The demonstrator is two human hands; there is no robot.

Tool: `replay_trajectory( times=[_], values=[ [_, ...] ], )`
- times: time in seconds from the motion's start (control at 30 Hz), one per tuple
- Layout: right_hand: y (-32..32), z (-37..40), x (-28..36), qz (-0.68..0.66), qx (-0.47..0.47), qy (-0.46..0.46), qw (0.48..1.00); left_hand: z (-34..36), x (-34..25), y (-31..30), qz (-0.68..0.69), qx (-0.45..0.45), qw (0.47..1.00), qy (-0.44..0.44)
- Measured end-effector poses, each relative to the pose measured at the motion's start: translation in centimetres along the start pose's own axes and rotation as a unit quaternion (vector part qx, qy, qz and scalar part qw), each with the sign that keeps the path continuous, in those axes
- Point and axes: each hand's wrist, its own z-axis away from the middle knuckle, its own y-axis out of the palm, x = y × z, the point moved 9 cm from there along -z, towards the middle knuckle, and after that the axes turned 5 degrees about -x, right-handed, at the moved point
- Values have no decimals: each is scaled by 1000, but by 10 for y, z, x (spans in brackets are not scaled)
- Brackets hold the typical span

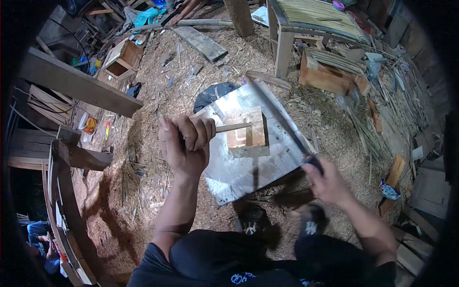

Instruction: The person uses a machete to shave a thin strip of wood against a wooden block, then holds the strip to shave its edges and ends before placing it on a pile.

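My left hand (pixel 186 143) is closed around a thin wooden stick (pixel 232 127), whose far end points right over a square wooden block (pixel 258 136). That block lies on a pale, worn board (pixel 221 184) on the ground in front of my feet. In my right hand (pixel 330 181) is the dark handle of a machete (pixel 282 119). Its long blade is smeared by motion and slants up and left across the board's right side, apart from the stick.
Wood shavings (pixel 158 95) cover the ground. A plank (pixel 201 43) lies ahead, near another person's hand (pixel 176 20). A wooden table (pixel 282 52) stands ahead right, a wooden box (pixel 123 60) ahead left. A thick beam (pixel 81 83) juts in from the left. Another person (pixel 40 244) is at lower left.
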Motion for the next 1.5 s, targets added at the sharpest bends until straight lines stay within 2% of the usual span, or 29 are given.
replay_trajectory(
  times=[0.03, 0.1, 0.17, 0.23, 0.3, 0.37, 0.43, 0.5, 0.53, 0.6, 0.7, 0.8, 0.9, 0.97, 1.0, 1.03, 1.13, 1.2, 1.23, 1.3, 1.33, 1.37, 1.43, 1.47, 1.5],
  values=[
    [9, 0, 14, 40, -15, -95, 995, 4, 2, 1, 1, -1, 1000, -1],
    [31, 0, 29, 54, -16, -104, 993, 8, 0, 1, -12, -4, 1000, 21],
    [50, 0, 43, 11, 20, -100, 995, 12, -1, 10, -19, -13, 1000, 13],
    [60, 0, 55, -14, 11, -142, 990, 17, -5, 4, -63, -109, 992, 18],
    [68, -5, 61, -8, 34, -144, 989, 24, -4, 6, -51, -130, 990, 31],
    [79, -8, 67, 1, 63, -149, 987, 39, -5, -7, -44, -270, 959, 78],
    [81, -6, 85, -23, 42, -219, 975, 37, -7, -1, -91, -264, 956, 89],
    [82, -5, 87, -20, 61, -222, 973, 41, -10, -5, -105, -297, 944, 102],
    [83, -6, 84, 1, 64, -221, 973, 42, -9, -5, -109, -300, 942, 102],
    [83, -9, 76, 16, 67, -219, 973, 40, -12, 4, -136, -249, 950, 130],
    [75, -20, 48, 97, 69, -173, 978, 38, -14, -2, -130, -230, 958, 115],
    [69, -21, 44, 117, 54, -153, 980, 41, -12, -2, -122, -285, 942, 128],
    [76, -17, 54, 95, 86, -175, 976, 41, -13, 8, -149, -283, 937, 142],
    [73, -9, 61, 67, 69, -254, 962, 48, -11, 5, -133, -310, 931, 142],
    [71, -19, 40, 97, 73, -180, 976, 46, -12, 5, -145, -296, 935, 129],
    [66, -24, 30, 120, 76, -149, 979, 43, -13, 6, -155, -280, 940, 118],
    [61, -18, 36, 119, 62, -157, 978, 39, -14, 15, -175, -278, 934, 140],
    [65, -6, 58, 70, 76, -231, 967, 40, -11, 13, -163, -277, 937, 138],
    [66, -8, 56, 68, 79, -228, 968, 43, -11, 11, -153, -280, 937, 143],
    [64, -23, 23, 96, 119, -80, 985, 44, -13, 11, -166, -266, 941, 130],
    [54, -27, 26, 149, 53, -169, 973, 41, -12, 13, -168, -250, 946, 121],
    [53, -26, 24, 153, 52, -172, 972, 40, -12, 16, -164, -251, 946, 125],
    [57, -15, 32, 119, 62, -188, 973, 46, -12, 12, -159, -331, 920, 138],
    [59, -6, 40, 94, 78, -213, 969, 46, -11, 8, -160, -331, 920, 134],
    [58, -8, 37, 95, 82, -211, 970, 43, -11, 9, -167, -292, 931, 140]
  ],
)
